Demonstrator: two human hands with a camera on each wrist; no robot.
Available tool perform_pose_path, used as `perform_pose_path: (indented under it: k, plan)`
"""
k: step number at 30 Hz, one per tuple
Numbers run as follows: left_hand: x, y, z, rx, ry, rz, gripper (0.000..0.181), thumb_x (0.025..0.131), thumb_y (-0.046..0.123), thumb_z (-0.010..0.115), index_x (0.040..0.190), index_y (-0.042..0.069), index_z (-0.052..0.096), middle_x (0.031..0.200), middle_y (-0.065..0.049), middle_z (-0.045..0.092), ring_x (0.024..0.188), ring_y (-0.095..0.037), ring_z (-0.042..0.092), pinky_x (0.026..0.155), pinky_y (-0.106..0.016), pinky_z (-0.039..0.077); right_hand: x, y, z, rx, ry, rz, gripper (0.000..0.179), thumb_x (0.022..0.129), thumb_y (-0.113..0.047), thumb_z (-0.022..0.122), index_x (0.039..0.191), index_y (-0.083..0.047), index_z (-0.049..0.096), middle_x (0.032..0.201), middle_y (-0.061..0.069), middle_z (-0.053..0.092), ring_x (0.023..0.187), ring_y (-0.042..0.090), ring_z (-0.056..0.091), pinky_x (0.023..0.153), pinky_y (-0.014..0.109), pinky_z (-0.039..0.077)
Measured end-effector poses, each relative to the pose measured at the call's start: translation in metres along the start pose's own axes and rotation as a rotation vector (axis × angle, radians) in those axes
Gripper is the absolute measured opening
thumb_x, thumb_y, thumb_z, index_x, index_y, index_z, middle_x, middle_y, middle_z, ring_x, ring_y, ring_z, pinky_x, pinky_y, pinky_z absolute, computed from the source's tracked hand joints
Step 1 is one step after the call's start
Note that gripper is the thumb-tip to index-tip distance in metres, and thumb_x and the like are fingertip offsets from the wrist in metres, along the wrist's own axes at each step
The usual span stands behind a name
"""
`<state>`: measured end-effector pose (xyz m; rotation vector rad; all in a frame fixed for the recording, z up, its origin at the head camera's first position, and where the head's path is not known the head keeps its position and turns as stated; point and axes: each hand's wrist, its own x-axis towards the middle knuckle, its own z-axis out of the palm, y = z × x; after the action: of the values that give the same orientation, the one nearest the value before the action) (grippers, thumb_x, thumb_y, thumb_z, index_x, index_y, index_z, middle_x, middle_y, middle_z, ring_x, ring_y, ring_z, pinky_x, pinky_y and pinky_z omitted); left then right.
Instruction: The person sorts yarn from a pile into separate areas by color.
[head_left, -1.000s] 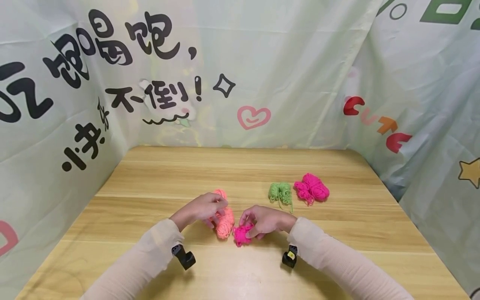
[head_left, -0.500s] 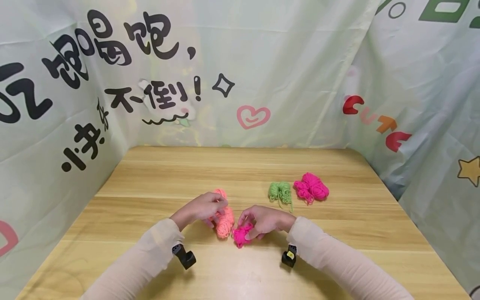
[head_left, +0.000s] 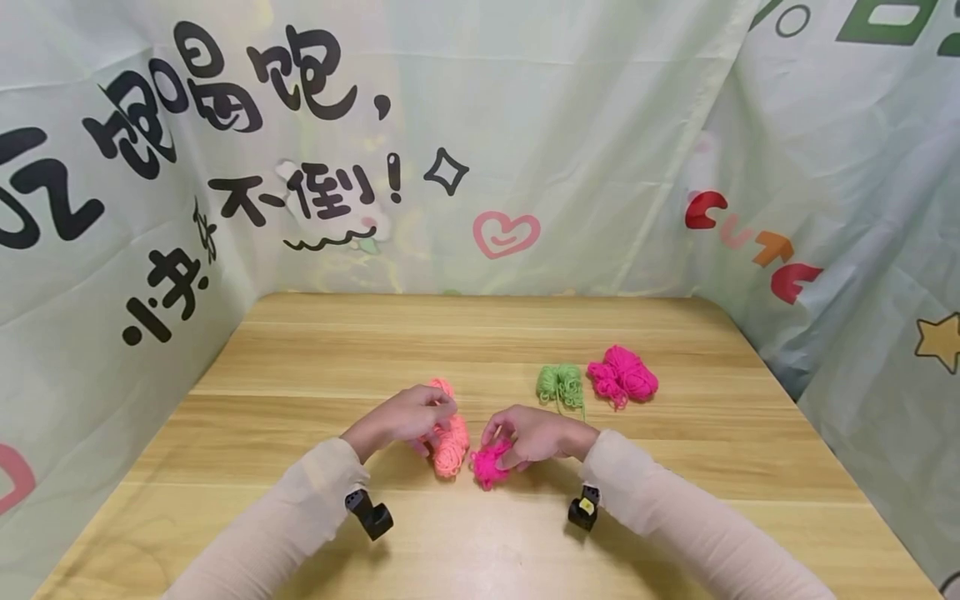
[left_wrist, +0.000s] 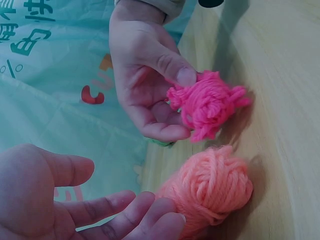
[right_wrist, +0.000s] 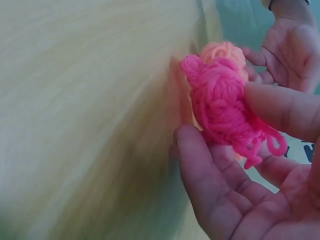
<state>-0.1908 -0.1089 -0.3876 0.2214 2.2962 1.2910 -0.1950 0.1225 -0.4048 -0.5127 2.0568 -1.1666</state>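
Note:
In the head view, my right hand (head_left: 538, 434) pinches a small hot-pink yarn ball (head_left: 490, 468) between thumb and fingers. Loose loops stick out of that ball in the right wrist view, where the thumb (right_wrist: 285, 107) presses one side and the fingers support the other. A longer coral yarn skein (head_left: 452, 450) lies on the table just left of it. My left hand (head_left: 411, 414) is beside and over the skein, fingers loosely bent. In the left wrist view its fingertips (left_wrist: 167, 220) are right at the skein's side, with thumb apart and nothing gripped.
Farther back to the right, a green yarn bundle (head_left: 559, 386) with a trailing strand lies next to a larger hot-pink yarn bundle (head_left: 630, 375). Printed cloth (head_left: 600, 150) hangs around the back and sides of the wooden table (head_left: 480, 550).
My right hand has shifted slightly right and away from me, carrying the small pink ball, which has turned a little. The left hand and the coral skein stay in place.

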Motion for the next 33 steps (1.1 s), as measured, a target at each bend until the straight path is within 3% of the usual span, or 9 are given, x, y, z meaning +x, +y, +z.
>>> perform_pose_path:
  k: [6, 33]
  plan:
    - [0.0, -0.001, 0.001, -0.001, -0.001, 0.0, 0.032, 0.101, 0.026, 0.052, 0.121, 0.002, 0.058, 0.095, -0.01, 0.06, 0.072, -0.022, 0.064, 0.06, -0.036, 0.057, -0.004, -0.001, -0.008, 0.052, 0.016, 0.012, 0.028, 0.081, 0.013, 0.067, 0.106, 0.001, 0.061, 0.098, 0.017, 0.054, 0.079, 0.027, 0.064, 0.071, 0.04, 0.058]
    - [0.0, -0.002, 0.001, 0.005, 0.011, -0.009, 0.028, 0.1, 0.023, 0.054, 0.12, 0.004, 0.059, 0.101, -0.01, 0.057, 0.072, -0.022, 0.062, 0.061, -0.035, 0.057, -0.026, -0.001, -0.057, 0.101, 0.143, 0.024, 0.022, 0.089, 0.008, 0.06, 0.11, 0.004, 0.057, 0.11, 0.018, 0.053, 0.086, 0.025, 0.065, 0.079, 0.044, 0.056]
